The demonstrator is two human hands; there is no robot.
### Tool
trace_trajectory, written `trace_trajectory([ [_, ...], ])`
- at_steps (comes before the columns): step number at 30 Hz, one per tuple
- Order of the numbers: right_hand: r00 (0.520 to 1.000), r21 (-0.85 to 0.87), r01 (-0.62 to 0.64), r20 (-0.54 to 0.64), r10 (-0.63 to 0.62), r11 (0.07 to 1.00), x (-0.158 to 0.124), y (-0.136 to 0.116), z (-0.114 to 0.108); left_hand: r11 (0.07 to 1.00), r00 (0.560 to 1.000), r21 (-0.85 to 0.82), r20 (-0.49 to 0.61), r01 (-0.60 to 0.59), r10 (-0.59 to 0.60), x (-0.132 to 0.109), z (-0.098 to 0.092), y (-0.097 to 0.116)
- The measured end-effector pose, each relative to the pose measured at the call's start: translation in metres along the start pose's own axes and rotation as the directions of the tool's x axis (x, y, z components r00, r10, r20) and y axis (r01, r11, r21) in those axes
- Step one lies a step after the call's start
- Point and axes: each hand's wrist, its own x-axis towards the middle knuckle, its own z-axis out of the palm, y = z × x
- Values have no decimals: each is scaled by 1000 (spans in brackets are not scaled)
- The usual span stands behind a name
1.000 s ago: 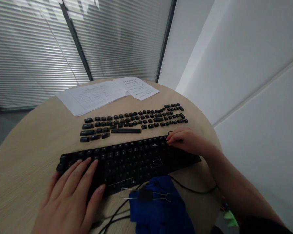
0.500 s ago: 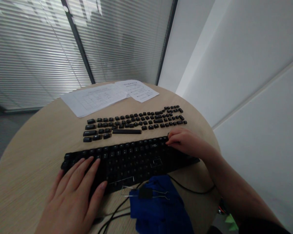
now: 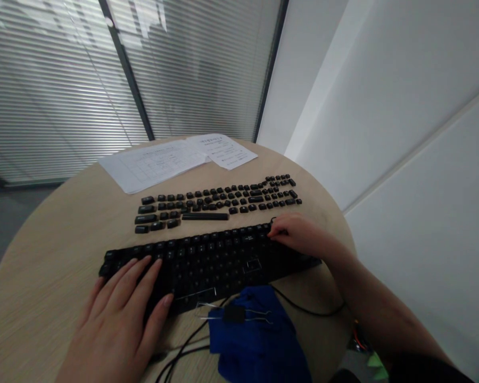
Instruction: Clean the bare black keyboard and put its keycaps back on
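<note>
A black keyboard (image 3: 207, 255) lies across the wooden table, its upper rows fitted with keycaps while the lower part shows bare switches. My left hand (image 3: 120, 308) rests flat on the keyboard's left part, fingers stretched out and slightly spread. At the upper right of the keyboard, my right hand (image 3: 297, 231) has its fingers closed in a pinch on a keycap, which the fingers mostly hide. Loose black keycaps (image 3: 201, 194) are laid out in rows beyond the keyboard. Among them is the long spacebar (image 3: 205, 216).
A keycap puller with wire loops (image 3: 234, 313) lies on a blue cloth (image 3: 259, 346) at the near edge of the table (image 3: 35, 276). A black cable (image 3: 315, 313) runs around the cloth. Printed papers (image 3: 155, 165) lie at the far side, before window blinds. A white wall stands right.
The whole view has shifted slightly. Both hands keep their places on the keyboard, with the right fingers still pinched at its upper right.
</note>
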Motion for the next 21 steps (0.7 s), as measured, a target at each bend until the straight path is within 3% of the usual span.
trace_trajectory([
  [2, 995, 53, 41, -88, -36, 998, -2, 4, -5, 1000, 1000, 4, -4, -1, 1, 0, 0, 0],
  [4, 960, 117, 9, -280, 24, 993, -5, 12, -11, 1000, 1000, 7, -1, -6, 6, 0, 0, 0],
  [6, 855, 184, -73, -494, 157, 980, -7, 24, -14, 1000, 1000, 6, -1, -9, 9, 0, 0, -1],
  [8, 732, 251, -133, -627, 266, 959, -8, 37, -13, 1000, 1000, 4, -5, -8, 8, 0, 1, -1],
  [9, 691, 269, -150, -659, 295, 951, -7, 42, -11, 1000, 1000, 3, -13, -9, 9, 0, 1, -2],
  [11, 662, 271, -167, -682, 312, 948, -6, 49, -9, 1000, 999, 2, -35, -18, 18, -1, 2, -2],
  [14, 713, 128, -186, -664, 224, 974, 0, 49, -15, 999, 997, 10, -69, -38, 39, -2, 3, -2],
  [17, 854, -207, -179, -519, 47, 962, 16, 44, -34, 999, 994, 21, -98, -45, 47, -4, 5, -2],
  [19, 928, -358, -185, -369, 44, 915, 36, 46, -49, 998, 992, 25, -114, -49, 52, -5, 7, -3],
  [21, 956, -408, -219, -271, 111, 886, 63, 55, -62, 998, 992, 27, -113, -59, 62, -6, 10, -4],
])
